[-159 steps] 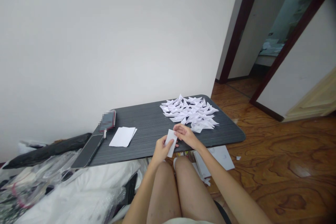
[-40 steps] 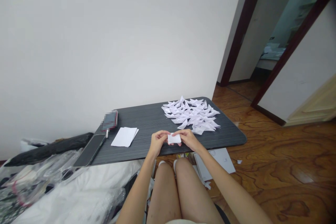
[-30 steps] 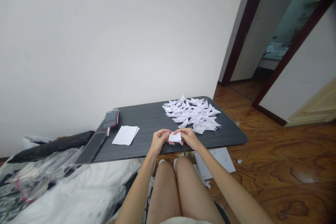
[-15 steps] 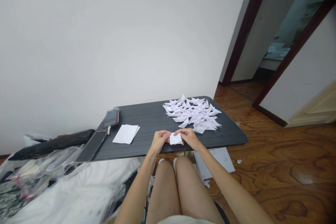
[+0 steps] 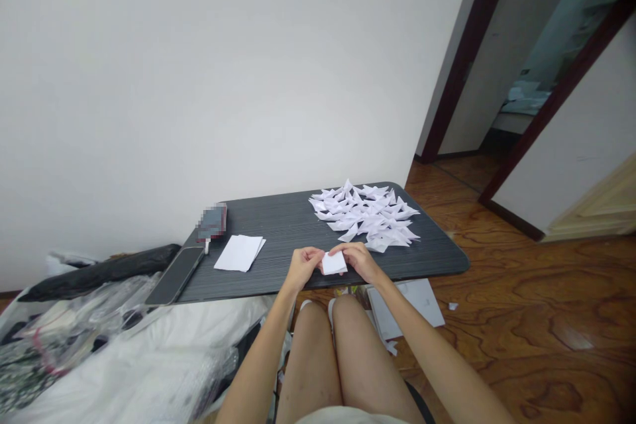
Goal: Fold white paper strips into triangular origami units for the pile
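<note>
A small folded piece of white paper (image 5: 334,263) is held between my two hands, over the front edge of the dark table. My left hand (image 5: 302,265) pinches its left side with thumb and fingers. On the other side, my right hand (image 5: 362,260) grips the top right part of the paper. Just beyond my right hand lies a spread of several white folded paper boats (image 5: 366,215). To the left of my hands is a short stack of flat white paper sheets (image 5: 239,253).
The dark table (image 5: 283,225) stands against a white wall. At its left end are a phone-like black slab (image 5: 176,276) and a blurred-out item (image 5: 212,222). Plastic-wrapped goods (image 5: 124,351) crowd the lower left. A white box (image 5: 412,305) sits under the table.
The folded paper has turned slightly between my fingers, and a lower edge layer shows a little apart. My hands stay in nearly the same place.
</note>
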`<action>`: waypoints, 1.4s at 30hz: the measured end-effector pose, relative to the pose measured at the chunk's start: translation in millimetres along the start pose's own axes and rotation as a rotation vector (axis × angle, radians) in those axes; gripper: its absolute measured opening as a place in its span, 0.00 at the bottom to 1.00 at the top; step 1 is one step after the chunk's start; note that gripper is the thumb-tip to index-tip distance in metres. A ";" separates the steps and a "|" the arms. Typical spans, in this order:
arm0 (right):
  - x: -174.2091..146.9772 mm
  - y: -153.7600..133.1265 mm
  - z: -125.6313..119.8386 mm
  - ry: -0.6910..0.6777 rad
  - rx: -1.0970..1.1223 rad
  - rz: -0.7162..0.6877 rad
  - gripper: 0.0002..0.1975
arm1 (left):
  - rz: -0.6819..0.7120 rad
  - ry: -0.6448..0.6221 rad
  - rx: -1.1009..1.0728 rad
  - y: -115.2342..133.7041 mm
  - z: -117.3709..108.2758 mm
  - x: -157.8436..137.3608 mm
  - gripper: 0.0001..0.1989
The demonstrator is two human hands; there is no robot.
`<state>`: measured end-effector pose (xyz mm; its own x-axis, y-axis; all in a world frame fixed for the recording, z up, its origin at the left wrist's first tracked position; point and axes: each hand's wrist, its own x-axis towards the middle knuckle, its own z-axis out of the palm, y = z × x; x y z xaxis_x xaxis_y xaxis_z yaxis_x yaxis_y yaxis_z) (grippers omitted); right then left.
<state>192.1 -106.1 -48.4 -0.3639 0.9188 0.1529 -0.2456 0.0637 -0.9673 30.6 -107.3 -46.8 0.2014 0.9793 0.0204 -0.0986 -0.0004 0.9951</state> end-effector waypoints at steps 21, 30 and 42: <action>5.8 11.4 5.5 0.236 -0.453 -0.087 0.17 | 0.149 -0.036 0.240 -3.3 8.2 -1.4 0.12; -5.1 5.8 10.5 0.500 -0.816 -0.243 0.17 | 0.021 -0.288 0.100 -2.9 21.7 -4.9 0.23; 5.8 21.6 -0.5 0.433 -0.291 -0.029 0.17 | 0.073 -0.192 -0.046 1.8 11.4 -6.6 0.21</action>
<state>185.1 -99.2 -68.5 0.0590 0.9881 0.1419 0.0327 0.1402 -0.9896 40.2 -116.1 -44.0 0.3736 0.9204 0.1148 -0.1629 -0.0568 0.9850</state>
